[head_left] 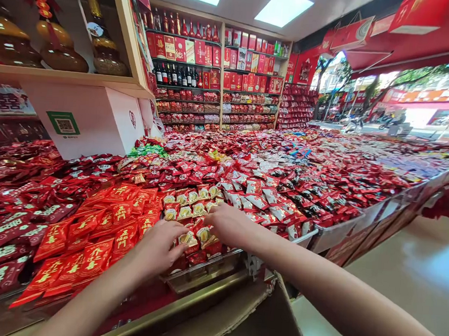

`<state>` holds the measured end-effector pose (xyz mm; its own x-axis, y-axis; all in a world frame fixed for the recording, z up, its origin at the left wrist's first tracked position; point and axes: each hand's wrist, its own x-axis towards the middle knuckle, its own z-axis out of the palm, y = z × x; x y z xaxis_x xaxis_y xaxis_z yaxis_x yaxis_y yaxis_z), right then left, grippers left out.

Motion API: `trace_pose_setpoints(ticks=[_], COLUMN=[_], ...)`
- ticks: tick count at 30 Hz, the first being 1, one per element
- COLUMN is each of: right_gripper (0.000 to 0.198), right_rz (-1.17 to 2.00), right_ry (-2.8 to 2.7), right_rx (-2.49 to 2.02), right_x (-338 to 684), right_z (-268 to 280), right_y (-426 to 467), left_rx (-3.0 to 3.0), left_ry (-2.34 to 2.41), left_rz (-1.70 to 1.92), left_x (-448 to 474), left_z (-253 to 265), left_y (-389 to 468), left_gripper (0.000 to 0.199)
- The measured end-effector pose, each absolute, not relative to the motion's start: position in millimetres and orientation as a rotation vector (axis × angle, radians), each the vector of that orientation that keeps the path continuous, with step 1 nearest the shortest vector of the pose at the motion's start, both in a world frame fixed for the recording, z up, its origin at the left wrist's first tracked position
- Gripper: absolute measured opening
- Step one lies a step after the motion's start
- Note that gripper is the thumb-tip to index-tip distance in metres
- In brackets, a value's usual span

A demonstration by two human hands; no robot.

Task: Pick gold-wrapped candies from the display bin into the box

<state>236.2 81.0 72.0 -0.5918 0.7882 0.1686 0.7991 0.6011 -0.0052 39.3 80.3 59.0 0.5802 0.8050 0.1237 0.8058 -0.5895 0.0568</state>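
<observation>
My left hand (pixel 162 245) is over the front of a tray of small red and gold candy packets (pixel 199 209). Its thumb and fingers are apart, lying against the packets. On the same tray, my right hand (pixel 226 223) reaches in from the right, fingers bent down onto the packets, their tips partly hidden. I see no packet lifted in either hand. To the left lie larger orange-red packets with gold characters (pixel 95 259). Red and white packets (pixel 258 198) fill the section on the right.
An opened cardboard box (pixel 260 322) stands below the display's front edge. A white box with a QR code (pixel 86 121) stands at the left, under a shelf of bottles (pixel 64 52). Shelves of bottles and gift boxes (pixel 201 52) line the back wall. Clear-walled trays (pixel 342 231) run along the right.
</observation>
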Motion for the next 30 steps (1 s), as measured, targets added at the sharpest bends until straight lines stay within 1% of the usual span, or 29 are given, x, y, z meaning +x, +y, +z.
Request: trace_pose_setpoints(ticks=[1, 4, 8, 11, 15, 21, 23, 26, 30], right_gripper=[0.023, 0.020, 0.028, 0.027, 0.023, 0.020, 0.019, 0.019, 0.020], right_rz=[-0.051, 0.099, 0.155, 0.223, 0.295, 0.383, 0.405, 0.393, 0.361], right_ry=[-2.711, -2.710, -2.599, -2.559, -2.513, -2.361, -2.354, -2.385, -2.445], right_rx=[-1.326, -1.471, -1.591, -1.629, -1.650, -1.713, -1.701, -1.658, -1.625], right_x=[230.5, 217.7, 211.0, 208.7, 208.5, 217.9, 219.9, 219.9, 217.9], right_z=[73.3, 72.8, 67.4, 65.3, 64.1, 62.6, 61.9, 59.7, 58.1], right_y=[83.0, 91.9, 105.1, 111.2, 115.4, 117.0, 115.1, 111.6, 109.5], left_rx=[-2.790, -2.764, -2.717, -2.700, -2.670, -2.671, -2.700, -2.752, -2.760], left_ry=[-1.419, -1.438, -1.436, -1.408, -1.391, -1.372, -1.342, -1.302, -1.301], left_rz=[-0.203, -0.175, -0.126, -0.086, -0.113, -0.209, -0.207, -0.175, -0.148], left_x=[39.7, 45.5, 52.4, 55.0, 55.8, 55.3, 55.3, 55.0, 56.5], left_z=[59.2, 59.7, 62.3, 63.1, 60.7, 57.2, 55.4, 52.9, 52.9], left_y=[79.8, 78.2, 77.0, 76.0, 74.3, 68.4, 65.7, 63.6, 65.8], left_gripper=[0.026, 0.021, 0.015, 0.008, 0.018, 0.019, 0.021, 0.027, 0.029])
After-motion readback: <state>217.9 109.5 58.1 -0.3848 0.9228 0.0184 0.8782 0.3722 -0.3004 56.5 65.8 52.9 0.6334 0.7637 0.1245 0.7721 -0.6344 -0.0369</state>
